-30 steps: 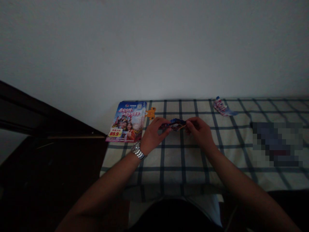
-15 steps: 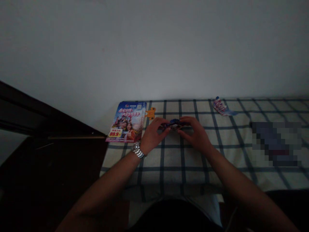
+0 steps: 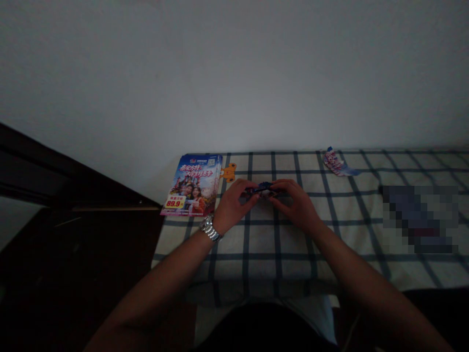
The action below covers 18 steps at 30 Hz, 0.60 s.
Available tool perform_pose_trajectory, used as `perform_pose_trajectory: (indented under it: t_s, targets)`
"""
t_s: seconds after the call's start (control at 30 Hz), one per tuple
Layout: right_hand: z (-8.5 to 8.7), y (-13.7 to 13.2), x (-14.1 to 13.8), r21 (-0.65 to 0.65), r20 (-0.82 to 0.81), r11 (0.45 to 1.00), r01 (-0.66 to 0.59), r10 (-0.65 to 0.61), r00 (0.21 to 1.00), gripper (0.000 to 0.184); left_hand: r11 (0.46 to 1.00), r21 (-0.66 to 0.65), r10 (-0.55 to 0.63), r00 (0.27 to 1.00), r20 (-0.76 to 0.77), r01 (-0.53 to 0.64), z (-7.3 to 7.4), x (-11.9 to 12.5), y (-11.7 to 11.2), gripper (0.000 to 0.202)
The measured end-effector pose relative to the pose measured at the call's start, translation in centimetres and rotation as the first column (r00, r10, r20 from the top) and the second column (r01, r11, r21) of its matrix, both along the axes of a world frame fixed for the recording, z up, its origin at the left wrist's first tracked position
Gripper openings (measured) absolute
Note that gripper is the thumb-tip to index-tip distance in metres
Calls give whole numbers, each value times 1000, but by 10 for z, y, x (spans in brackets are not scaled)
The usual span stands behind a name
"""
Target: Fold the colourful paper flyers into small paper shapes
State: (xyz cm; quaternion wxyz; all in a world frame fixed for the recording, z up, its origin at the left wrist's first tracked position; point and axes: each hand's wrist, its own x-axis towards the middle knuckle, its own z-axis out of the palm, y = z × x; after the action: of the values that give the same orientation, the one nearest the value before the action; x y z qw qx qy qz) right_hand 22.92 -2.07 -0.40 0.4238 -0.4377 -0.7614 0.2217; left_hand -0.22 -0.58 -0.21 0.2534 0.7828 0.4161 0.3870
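A small piece of folded blue printed paper point(image 3: 263, 187) sits between both hands, low over the checked cloth point(image 3: 293, 239). My left hand point(image 3: 232, 204), with a metal watch point(image 3: 210, 228) on the wrist, pinches its left end. My right hand point(image 3: 296, 201) is closed over its right end, fingers curled on top. Most of the paper is hidden by the fingers.
A stack of colourful flyers point(image 3: 192, 184) lies at the cloth's far left corner, with a small orange cut-out point(image 3: 229, 172) beside it. A folded paper piece point(image 3: 336, 162) lies near the wall at the back right. Dark wooden furniture point(image 3: 73, 205) stands to the left.
The right hand has shifted left and lowered over the paper, which now lies flatter between the hands. The left hand has barely moved.
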Motion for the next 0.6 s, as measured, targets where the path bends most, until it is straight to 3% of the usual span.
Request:
perform_pose_trajectory:
  t_s: [0.6]
  targets:
    - [-1, 2, 1, -23, 25, 1000, 3, -3, 1000, 33, 999, -21, 31, 999, -35, -32, -5, 0, 2, 19]
